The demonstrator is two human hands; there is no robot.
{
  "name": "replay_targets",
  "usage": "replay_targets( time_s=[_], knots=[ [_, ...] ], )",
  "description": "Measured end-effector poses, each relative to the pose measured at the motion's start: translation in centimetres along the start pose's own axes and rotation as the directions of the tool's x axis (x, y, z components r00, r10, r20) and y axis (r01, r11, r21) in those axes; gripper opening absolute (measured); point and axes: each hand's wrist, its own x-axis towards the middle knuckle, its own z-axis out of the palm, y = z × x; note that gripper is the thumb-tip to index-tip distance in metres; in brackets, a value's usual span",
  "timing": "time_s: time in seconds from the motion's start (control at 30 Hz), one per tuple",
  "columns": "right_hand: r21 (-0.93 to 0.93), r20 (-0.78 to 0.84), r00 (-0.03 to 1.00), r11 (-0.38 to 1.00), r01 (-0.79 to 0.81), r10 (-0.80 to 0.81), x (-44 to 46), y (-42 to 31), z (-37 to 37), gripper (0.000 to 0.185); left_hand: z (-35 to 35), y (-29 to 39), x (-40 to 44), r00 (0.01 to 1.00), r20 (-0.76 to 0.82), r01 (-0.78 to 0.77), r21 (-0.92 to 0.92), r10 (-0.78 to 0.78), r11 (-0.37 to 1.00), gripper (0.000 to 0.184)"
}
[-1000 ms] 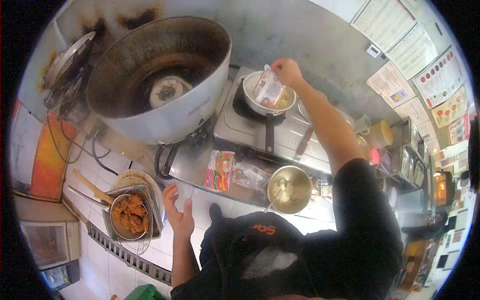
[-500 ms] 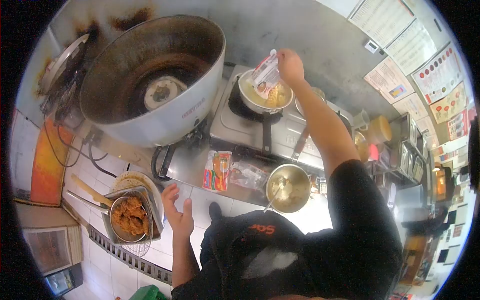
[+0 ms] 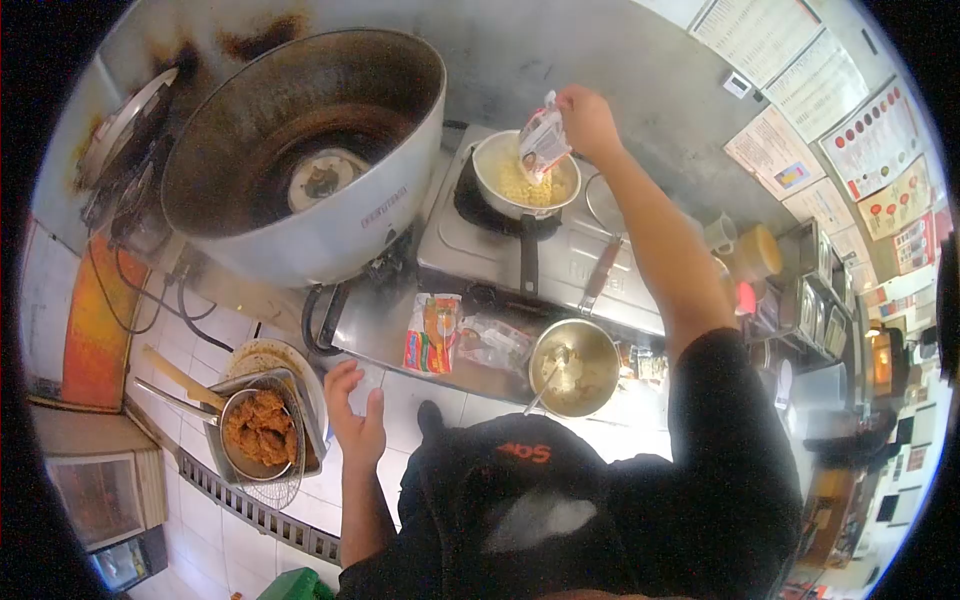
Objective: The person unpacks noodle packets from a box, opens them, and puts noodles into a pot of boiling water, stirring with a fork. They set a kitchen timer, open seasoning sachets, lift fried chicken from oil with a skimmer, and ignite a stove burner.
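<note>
My right hand [image 3: 588,122] is closed on the top of a white and red packet [image 3: 543,145], which hangs tilted over a small pan. That pan [image 3: 484,165] sits on the left burner of the stove and holds yellow noodles [image 3: 520,187]. Low over the floor near the counter's front edge, my left hand [image 3: 358,412] has its fingers apart and holds nothing. An orange and red packet [image 3: 432,333] and a clear wrapper [image 3: 493,343] lie on the counter, beside a steel bowl [image 3: 597,367] with a spoon and pale mash.
A big round cooker [image 3: 300,235] stands at the left of the stove [image 3: 450,240]. Fried chicken [image 3: 260,428] lies in a strainer over a tray at lower left. Right of the stove are a yellow container [image 3: 757,253] and steel boxes [image 3: 815,265]. Printed sheets hang on the wall.
The packet in my right hand has shifted and turned over the pan, and more noodles show in the pan. My left hand has hardly moved. The view has shifted slightly.
</note>
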Motion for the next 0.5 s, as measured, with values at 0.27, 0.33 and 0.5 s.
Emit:
replay_targets(
  time_s=[0.27,0.33,0.5],
  knots=[
    [0.132,0.035,0.985,0.976,-0.172,0.169,-0.6,-1.1,-0.7,0.012,0.2,0.7,-0.2,0.999,0.023,-0.028,-0.037,0.029,0.999,0.027],
    [0.137,0.150,0.958,0.955,-0.264,0.243,-1.3,0.6,0.5,0.016,0.2,0.2,-0.5,0.999,0.025,-0.027,-0.045,0.028,0.999,0.027],
    [0.020,0.391,0.914,0.991,-0.129,0.111,-2.9,3.6,1.7,0.036,-0.1,0.5,-0.7,1.000,0.026,0.003,-0.029,-0.002,1.000,0.027]
  ],
)
